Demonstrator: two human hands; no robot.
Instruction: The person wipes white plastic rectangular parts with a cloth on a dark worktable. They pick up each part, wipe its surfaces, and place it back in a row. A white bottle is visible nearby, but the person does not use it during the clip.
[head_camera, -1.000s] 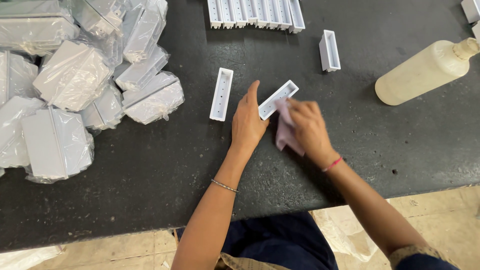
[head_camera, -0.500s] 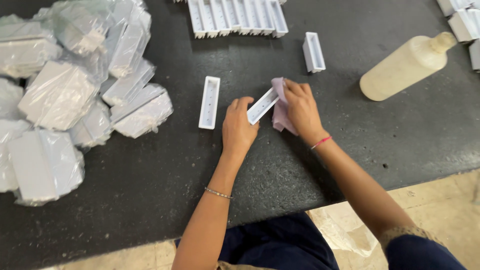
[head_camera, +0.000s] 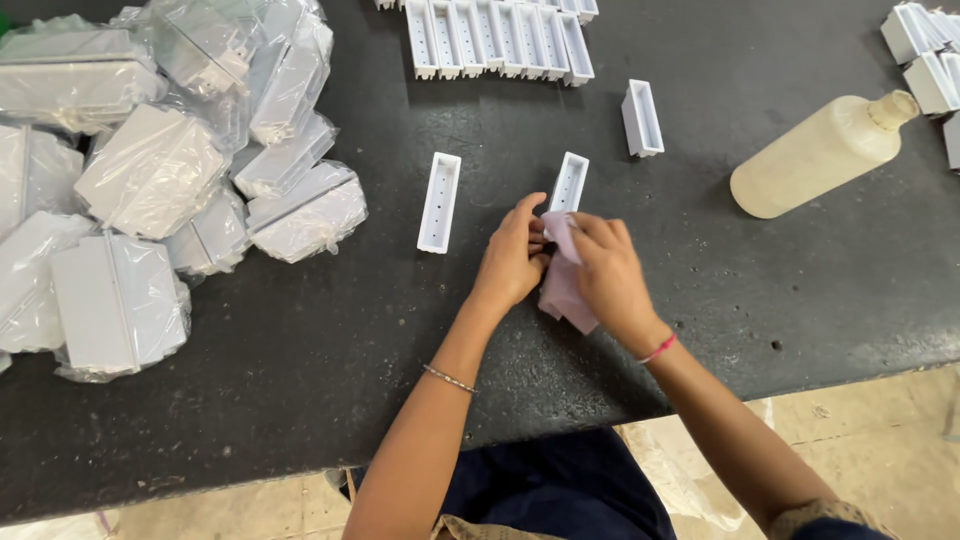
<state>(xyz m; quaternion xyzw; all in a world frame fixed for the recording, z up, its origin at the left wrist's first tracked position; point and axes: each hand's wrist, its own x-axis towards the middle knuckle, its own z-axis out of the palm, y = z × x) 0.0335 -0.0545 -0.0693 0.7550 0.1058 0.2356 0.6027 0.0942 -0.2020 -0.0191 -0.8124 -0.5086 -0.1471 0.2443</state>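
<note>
My left hand (head_camera: 512, 258) pinches the near end of a small white plastic tray-shaped part (head_camera: 569, 183) that points away from me on the dark worktop (head_camera: 400, 350). Pressed against that same near end is a pale pink cloth (head_camera: 562, 287), which my right hand (head_camera: 605, 275) grips. The two hands touch each other over the part. A second white part of the same kind (head_camera: 440, 201) lies flat just to the left of my left hand, open side up.
A pile of white boxes in clear plastic bags (head_camera: 150, 170) fills the left of the worktop. A row of white parts (head_camera: 497, 38) lies at the far edge, one more part (head_camera: 641, 118) stands alone. A cream plastic bottle (head_camera: 822, 153) lies at the right, with more white parts (head_camera: 925, 45) beyond it.
The white part was slanted to the right between my hands; now it points straight away from me. Both hands have closed together at its near end with the cloth.
</note>
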